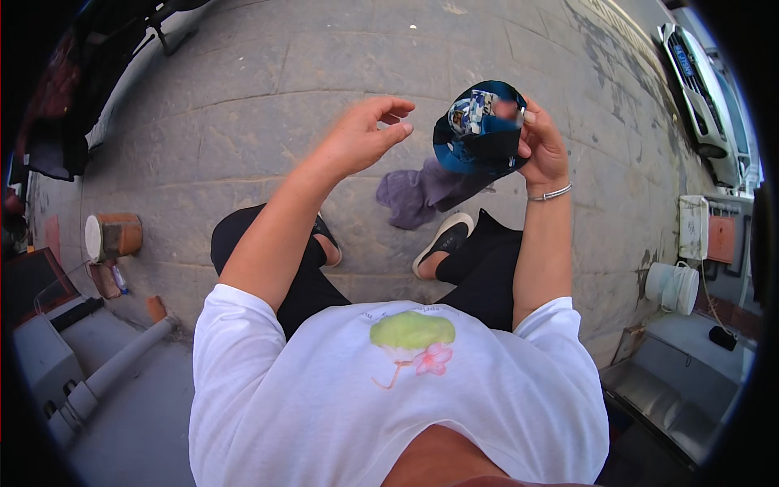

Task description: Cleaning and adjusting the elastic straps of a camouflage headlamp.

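Observation:
My right hand (544,137) grips the right edge of a rounded dark blue and black item (468,155). A multicoloured patterned patch shows on its upper part, and a small area beside that is blurred; I cannot tell exactly what the item is. Just left of it, my left hand (371,131) hovers with thumb and fingers apart, holding nothing and not touching the item. Below the item, a crumpled purple-grey cloth (411,198) is partly hidden behind it. Whether the cloth is joined to the item cannot be told.
Stone paving (243,128) spreads before me, with my black shoes (447,240) on it. An orange-brown bucket-like container (115,236) stands at left. On the right are a white bucket (672,287), a white box (692,226) and a parked car (700,103). A dark vehicle (73,91) is at upper left.

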The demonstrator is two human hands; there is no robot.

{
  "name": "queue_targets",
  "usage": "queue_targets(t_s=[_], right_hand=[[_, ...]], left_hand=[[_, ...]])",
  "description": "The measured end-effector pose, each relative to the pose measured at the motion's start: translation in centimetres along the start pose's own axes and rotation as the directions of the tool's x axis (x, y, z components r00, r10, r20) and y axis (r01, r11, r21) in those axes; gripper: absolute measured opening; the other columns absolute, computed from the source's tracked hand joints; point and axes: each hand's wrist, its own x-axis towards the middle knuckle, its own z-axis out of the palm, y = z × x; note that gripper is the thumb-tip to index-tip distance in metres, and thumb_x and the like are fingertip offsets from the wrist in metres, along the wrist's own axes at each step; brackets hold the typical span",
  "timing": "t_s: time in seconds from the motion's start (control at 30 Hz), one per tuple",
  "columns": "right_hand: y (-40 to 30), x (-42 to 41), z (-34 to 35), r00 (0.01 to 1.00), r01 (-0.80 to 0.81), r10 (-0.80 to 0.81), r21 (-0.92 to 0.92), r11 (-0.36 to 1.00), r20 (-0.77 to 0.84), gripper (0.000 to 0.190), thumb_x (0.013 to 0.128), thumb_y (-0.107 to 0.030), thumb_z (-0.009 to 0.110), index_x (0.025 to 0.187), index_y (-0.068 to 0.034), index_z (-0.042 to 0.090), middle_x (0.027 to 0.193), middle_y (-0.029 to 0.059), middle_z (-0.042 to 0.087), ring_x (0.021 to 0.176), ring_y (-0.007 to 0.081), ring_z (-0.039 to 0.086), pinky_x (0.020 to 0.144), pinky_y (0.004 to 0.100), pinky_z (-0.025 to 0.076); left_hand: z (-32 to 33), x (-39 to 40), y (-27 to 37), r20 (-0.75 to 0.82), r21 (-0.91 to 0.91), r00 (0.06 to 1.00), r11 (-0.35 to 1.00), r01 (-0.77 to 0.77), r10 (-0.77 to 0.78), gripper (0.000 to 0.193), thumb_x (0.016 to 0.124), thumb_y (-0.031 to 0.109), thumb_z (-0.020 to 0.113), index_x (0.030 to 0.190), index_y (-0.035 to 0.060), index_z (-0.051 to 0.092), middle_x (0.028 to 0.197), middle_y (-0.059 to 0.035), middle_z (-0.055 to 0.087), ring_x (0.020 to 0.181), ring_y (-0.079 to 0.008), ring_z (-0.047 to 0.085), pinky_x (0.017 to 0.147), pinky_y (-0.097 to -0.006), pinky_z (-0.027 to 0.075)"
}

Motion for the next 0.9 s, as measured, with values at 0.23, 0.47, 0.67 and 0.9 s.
queue_targets(t_s=[0.23,0.47,0.67,0.9], right_hand=[[0.2,-0.7,0.4,0.982,0.061,-0.056,-0.023,0.998,0.180,0.019,0.078,-0.016,0.054,0.086,0.000,0.053,0.086,0.0127,0.056,0.047,0.0018,0.044,0.038,0.0098,0.033],[-1.4,-0.9,1.2,0.992,0.010,-0.064,-0.441,0.898,-0.109,0.013,0.080,-0.008,0.054,0.090,0.000,0.057,0.073,0.0009,0.056,0.049,0.0021,0.043,0.046,0.0151,0.036],[0.3,0.0,2.1,0.885,0.067,-0.376,-0.725,0.685,-0.274,0.009,0.080,-0.008,0.058,0.086,-0.001,0.057,0.069,-0.0019,0.052,0.054,0.0040,0.047,0.051,0.0181,0.039],[1.4,0.9,0.4,0.715,0.245,-0.697,-0.911,0.332,-0.062,0.012,0.082,-0.008,0.056,0.089,0.002,0.055,0.091,0.0036,0.054,0.059,0.0061,0.051,0.053,0.0171,0.041]], left_hand=[[2.2,0.2,-0.7,0.278,-0.477,0.956,0.850,0.222,-0.094,0.041,0.084,0.017,0.055,0.123,0.0081,0.046,0.108,-0.0066,0.055,0.100,-0.0149,0.053,0.087,-0.0295,0.040],[-0.7,0.7,1.1,-0.064,-0.411,0.986,0.904,0.117,-0.156,0.028,0.092,0.021,0.041,0.115,0.0079,0.050,0.090,-0.0030,0.061,0.079,-0.0120,0.060,0.065,-0.0231,0.047],[-0.9,-0.7,2.8,-0.290,-0.289,0.956,0.950,-0.122,0.034,0.029,0.094,0.022,0.037,0.118,0.0083,0.047,0.097,-0.0053,0.058,0.076,-0.0124,0.062,0.052,-0.0190,0.042],[2.0,-2.9,4.1,-0.342,-0.245,0.907,0.909,-0.338,0.245,0.044,0.084,0.020,0.055,0.125,0.0091,0.042,0.112,-0.0078,0.048,0.073,-0.0093,0.057,0.048,-0.0166,0.036]])
